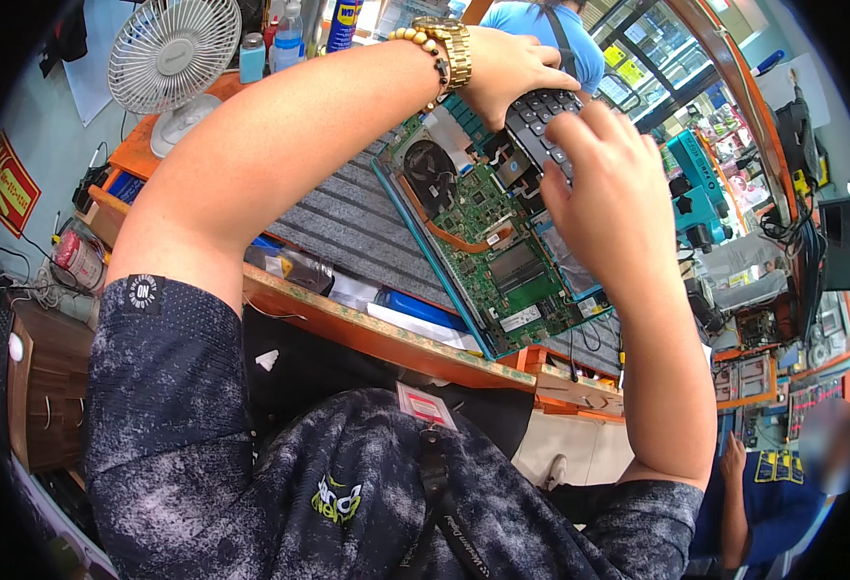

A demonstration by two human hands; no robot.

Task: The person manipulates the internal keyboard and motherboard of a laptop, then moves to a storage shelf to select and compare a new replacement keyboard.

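Both my hands on black keyboard (538,121), held over far end of open laptop (502,253). Left hand (512,68) grips its far edge, fingers curled over; right hand (606,184) clamps near edge, fingers spread on keys. Looks like keyboard coming off or going on. Next move needs level hold, care with thin cable beneath. Green board bare, round black fan, copper pipe. Laptop lies on ribbed grey mat (347,222) on orange-edged table (367,333).
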